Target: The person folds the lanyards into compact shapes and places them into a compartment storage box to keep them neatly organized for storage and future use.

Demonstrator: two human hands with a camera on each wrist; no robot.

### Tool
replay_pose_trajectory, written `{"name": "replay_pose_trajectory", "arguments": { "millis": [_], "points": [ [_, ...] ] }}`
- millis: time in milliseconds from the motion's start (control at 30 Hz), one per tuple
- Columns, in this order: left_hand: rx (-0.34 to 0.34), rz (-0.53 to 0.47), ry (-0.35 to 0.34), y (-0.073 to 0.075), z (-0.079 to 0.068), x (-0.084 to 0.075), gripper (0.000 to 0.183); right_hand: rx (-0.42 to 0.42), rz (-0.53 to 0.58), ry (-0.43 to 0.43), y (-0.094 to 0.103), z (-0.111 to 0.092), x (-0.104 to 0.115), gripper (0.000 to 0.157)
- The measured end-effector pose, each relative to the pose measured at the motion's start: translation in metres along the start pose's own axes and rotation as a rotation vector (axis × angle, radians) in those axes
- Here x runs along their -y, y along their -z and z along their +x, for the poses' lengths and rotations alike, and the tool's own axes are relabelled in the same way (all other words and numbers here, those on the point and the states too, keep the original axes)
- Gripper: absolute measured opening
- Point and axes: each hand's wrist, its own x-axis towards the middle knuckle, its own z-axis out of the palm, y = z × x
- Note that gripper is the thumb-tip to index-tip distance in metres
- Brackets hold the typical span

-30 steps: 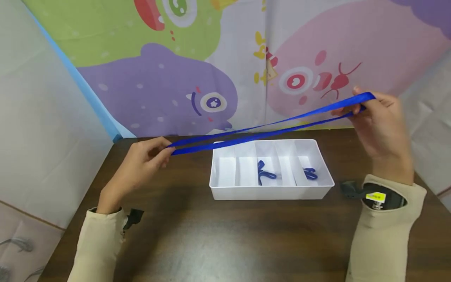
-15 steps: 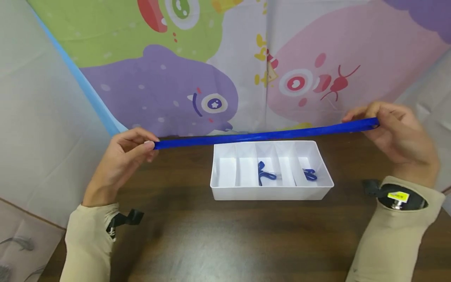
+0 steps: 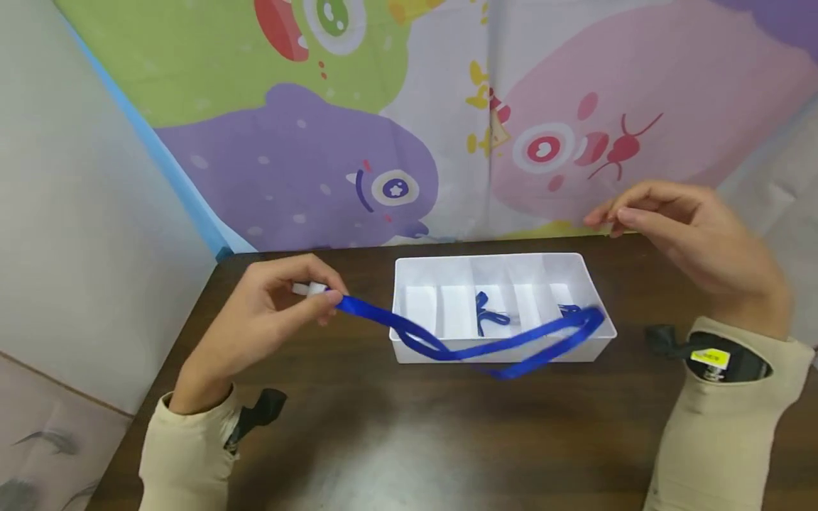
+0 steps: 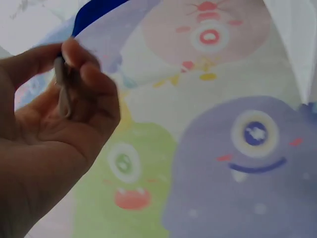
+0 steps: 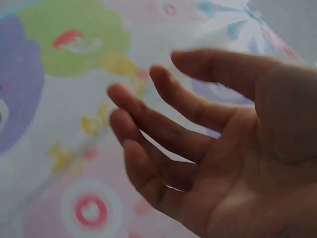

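Observation:
My left hand (image 3: 281, 305) pinches a blue lanyard (image 3: 367, 309) near one end, between thumb and fingers. A pale clip-like end piece (image 4: 64, 91) sits inside that hand in the left wrist view. The loose loop of the lanyard swings to the right, hanging in front of and across the white divided box (image 3: 460, 350). My right hand (image 3: 696, 241) is raised at the right, beyond the loop's far end. Its fingers are loosely bent with nothing between them, as the right wrist view also shows.
Two folded blue cords lie in the box: one cord (image 3: 492, 316) in the middle compartment, another cord (image 3: 569, 310) in the rightmost one, partly behind the lanyard. The dark wooden table (image 3: 409, 440) ends at a cartoon-printed backdrop (image 3: 358, 142).
The lanyard was stretched between both hands; my right hand has let go of its end, which has dropped over the box. My left hand has moved right and slightly down.

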Motion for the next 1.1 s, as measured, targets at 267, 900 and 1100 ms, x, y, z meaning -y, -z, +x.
{"name": "replay_pose_trajectory", "arguments": {
  "millis": [267,900,1100],
  "points": [
    [0.149,0.269,-0.132,-0.038,0.026,-0.031,0.028,0.243,-0.198,-0.102,-0.122,0.032,0.004,0.026],
    [-0.046,0.362,-0.207,-0.031,0.027,-0.028,0.022,0.288,-0.132,-0.139,-0.152,0.043,-0.017,0.014],
    [-0.066,0.349,-0.182,-0.024,0.026,-0.027,0.020,0.212,-0.288,-0.211,-0.126,0.024,-0.020,0.017]
  ]
}}
